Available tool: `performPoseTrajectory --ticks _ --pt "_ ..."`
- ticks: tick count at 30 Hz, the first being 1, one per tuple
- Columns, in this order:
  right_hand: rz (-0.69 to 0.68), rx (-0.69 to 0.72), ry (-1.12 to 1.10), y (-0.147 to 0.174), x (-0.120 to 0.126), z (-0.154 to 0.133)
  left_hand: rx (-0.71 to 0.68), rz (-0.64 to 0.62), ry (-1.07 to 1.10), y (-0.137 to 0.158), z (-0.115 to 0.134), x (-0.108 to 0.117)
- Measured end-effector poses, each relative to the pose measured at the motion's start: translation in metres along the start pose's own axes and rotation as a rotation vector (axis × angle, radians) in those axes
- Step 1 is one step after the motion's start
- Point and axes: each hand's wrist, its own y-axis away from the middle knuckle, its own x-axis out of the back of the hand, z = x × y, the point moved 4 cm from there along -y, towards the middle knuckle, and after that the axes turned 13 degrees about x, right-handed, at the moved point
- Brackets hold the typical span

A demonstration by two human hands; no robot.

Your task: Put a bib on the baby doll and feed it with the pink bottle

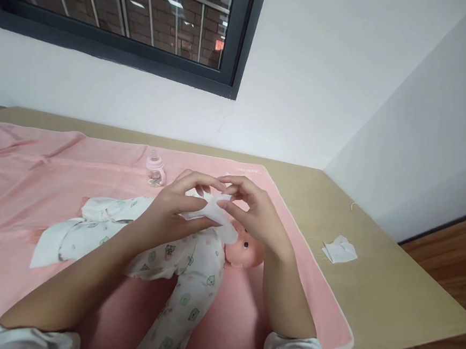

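A white tissue (215, 212) is pinched between my two hands, above the chest and neck of a baby doll (244, 251). My left hand (185, 205) has its fingers closed on the tissue's left part. From the other side, my right hand (252, 208) grips its right edge between thumb and fingers. The doll lies on its back in white printed clothes (197, 263), its head to the right and its legs to the left. My hands hide part of its face and upper body.
Beneath the doll a pink blanket (278, 230) covers much of the wooden table (387, 286). A pink baby bottle (155, 170) stands behind the doll. On the bare wood at right lies a crumpled tissue (339, 249). A white wall (290, 84) with a dark-framed window (230, 62) rises behind.
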Motion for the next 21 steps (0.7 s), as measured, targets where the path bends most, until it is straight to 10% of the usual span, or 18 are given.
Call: performPoseTrajectory --ticks 9,14,21 --pt "-0.233 -0.079 -0.038 0.004 0.031 0.022 0.244 -0.121 0.138 -0.001 -0.002 0.004" --pt "0.027 -0.303 -0.084 0.011 0.072 0.098 0.576 -0.377 0.167 0.003 -0.023 -0.036" --pt "0.239 -0.570 -0.159 0.036 0.063 0.203 0.471 -0.474 -0.041 0.011 -0.028 -0.078"
